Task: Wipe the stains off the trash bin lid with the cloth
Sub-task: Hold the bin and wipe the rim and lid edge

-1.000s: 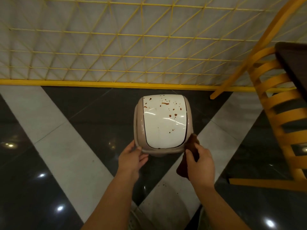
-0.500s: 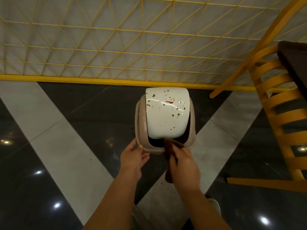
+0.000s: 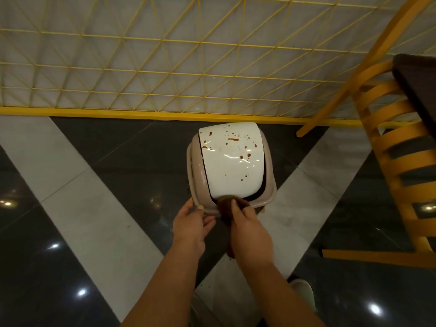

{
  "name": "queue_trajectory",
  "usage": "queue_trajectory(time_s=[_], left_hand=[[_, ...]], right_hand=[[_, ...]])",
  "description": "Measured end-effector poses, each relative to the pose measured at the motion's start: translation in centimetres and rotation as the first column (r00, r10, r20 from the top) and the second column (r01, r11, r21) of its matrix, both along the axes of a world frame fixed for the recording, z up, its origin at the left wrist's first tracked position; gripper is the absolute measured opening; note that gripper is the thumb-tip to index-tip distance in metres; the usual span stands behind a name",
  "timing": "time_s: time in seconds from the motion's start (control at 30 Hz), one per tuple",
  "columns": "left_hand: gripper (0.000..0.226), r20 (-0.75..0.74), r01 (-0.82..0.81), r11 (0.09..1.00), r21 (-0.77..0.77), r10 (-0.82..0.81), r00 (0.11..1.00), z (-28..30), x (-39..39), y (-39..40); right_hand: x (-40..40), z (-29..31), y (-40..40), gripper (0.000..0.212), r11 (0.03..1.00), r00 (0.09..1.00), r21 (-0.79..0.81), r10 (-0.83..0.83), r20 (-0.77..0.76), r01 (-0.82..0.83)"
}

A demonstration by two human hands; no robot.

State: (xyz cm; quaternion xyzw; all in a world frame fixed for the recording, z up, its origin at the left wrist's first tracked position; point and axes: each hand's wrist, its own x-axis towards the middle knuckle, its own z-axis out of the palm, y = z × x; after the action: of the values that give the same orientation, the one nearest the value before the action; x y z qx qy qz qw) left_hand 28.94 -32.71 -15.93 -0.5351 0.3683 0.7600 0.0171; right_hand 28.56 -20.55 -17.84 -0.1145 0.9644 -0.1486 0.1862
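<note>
The fingertips of the right hand [image 3: 251,230] are hidden inside the brown cloth [image 3: 227,208], so how far they reach under the lid cannot be told. The lower part of the cloth is covered by the hand and wrist, with only a dark fold seen hanging beside the palm. The inside of the trash bin [image 3: 195,175] is shown only as a dark gap along the near and right edges of the lid, and nothing within can be made out. The chair [image 3: 387,147] at the right is cut off by the frame edge, as is the dark cushion [image 3: 417,90] upon it. A pale shoe [image 3: 304,293] is partly hidden behind the right forearm.

The white lid [image 3: 232,161] is seen tilted on the beige bin, its near edge raised off the rim, and brown stains [image 3: 233,139] are scattered mainly over its far half. The bin stands on the dark and pale tiled floor [image 3: 99,208], just before the yellow lattice fence [image 3: 141,67].

The cloth is bunched in the grip of the right hand and is pressed against the near edge of the lid. The near-left rim of the bin is held by the left hand [image 3: 191,226], with the thumb laid over the rim and the fingers curled beneath. Both forearms are extended forward from the lower frame edge.
</note>
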Motion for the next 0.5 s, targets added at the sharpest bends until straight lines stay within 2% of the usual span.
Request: queue_trajectory(time_s=[0.1, 0.23, 0.37, 0.5], left_hand=[[0.038, 0.015, 0.005, 0.999, -0.035, -0.005, 1.000, 0.1, 0.1, -0.2], [0.039, 0.009, -0.017, 1.000, -0.013, 0.017, 1.000, 0.1, 0.1, -0.4], [0.041, 0.014, -0.014, 1.000, -0.019, 0.014, 1.000, -0.2, -0.1, -0.3], [0.038, 0.004, 0.009, 0.999, -0.034, -0.009, 1.000, -0.5, 0.0, 0.0]], right_hand=[[1.0, -0.6, -1.7, 0.076, 0.997, 0.998, -0.050, 0.062, 0.033, -0.060], [0.2, -0.5, 1.7, 0.080, 0.989, 0.989, 0.036, 0.144, -0.034, -0.142], [-0.7, -0.3, 4.3, 0.088, 0.996, 0.997, 0.090, 0.016, -0.078, -0.009], [1.1, -0.2, -0.1, 0.087, 1.000, 0.998, -0.014, 0.024, 0.055, -0.023]])
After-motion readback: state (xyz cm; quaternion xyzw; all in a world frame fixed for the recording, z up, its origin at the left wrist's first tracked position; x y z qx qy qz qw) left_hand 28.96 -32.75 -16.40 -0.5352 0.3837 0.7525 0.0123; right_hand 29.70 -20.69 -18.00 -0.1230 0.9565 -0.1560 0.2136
